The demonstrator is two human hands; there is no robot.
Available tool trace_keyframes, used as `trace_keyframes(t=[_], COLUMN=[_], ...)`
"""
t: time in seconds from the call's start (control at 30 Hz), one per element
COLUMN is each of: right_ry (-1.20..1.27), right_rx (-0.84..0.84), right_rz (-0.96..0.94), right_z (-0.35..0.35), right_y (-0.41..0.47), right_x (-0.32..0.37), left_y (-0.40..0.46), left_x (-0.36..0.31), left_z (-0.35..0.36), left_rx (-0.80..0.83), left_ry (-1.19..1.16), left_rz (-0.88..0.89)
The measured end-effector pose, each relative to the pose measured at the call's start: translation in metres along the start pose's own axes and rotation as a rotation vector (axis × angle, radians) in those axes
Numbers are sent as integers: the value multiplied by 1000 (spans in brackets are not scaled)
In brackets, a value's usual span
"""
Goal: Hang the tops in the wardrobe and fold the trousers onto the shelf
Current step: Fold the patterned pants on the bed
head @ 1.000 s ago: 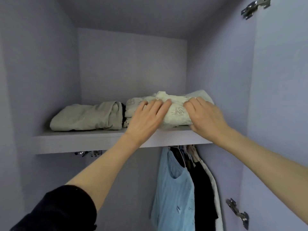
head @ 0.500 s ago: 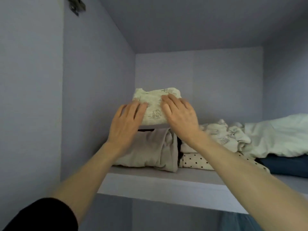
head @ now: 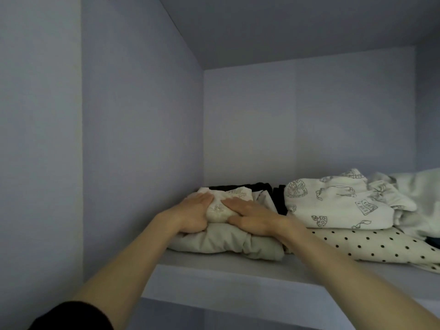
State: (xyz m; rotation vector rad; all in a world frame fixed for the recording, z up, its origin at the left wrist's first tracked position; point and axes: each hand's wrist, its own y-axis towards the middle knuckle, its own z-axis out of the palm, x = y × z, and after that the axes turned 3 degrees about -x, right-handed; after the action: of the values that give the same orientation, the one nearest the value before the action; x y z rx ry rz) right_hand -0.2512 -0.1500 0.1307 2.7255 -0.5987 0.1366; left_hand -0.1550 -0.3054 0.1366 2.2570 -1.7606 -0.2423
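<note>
Up on the shelf (head: pixel 214 277), far-left corner: both hands flat, fingers straight. Left hand (head: pixel 190 214) & right hand (head: pixel 252 216) press the folded printed trousers (head: pixel 217 208) onto the beige folded pair (head: pixel 226 241), prob. to flatten the stack so it won't topple.

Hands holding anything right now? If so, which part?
Both the left hand and right hand press flat on the small folded printed garment, at its two sides, atop the beige pile.
</note>
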Motion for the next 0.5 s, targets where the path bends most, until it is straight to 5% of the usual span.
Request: trace_keyframes(t=[0.13,0.4,0.5], right_ry=[-88,200,239], right_rx=[-31,-381,-453], right_rz=[3,-195,-290], right_z=[-8,-29,-21], right_y=[-4,-77,-110], right_x=[5,31,48], left_y=[-13,-110,-157], left_x=[-6,-69,-96], left_z=[-8,-23,-18], left_rx=[4,-510,-548], left_ry=[69,-80,-154], left_rz=[-66,-132,-142])
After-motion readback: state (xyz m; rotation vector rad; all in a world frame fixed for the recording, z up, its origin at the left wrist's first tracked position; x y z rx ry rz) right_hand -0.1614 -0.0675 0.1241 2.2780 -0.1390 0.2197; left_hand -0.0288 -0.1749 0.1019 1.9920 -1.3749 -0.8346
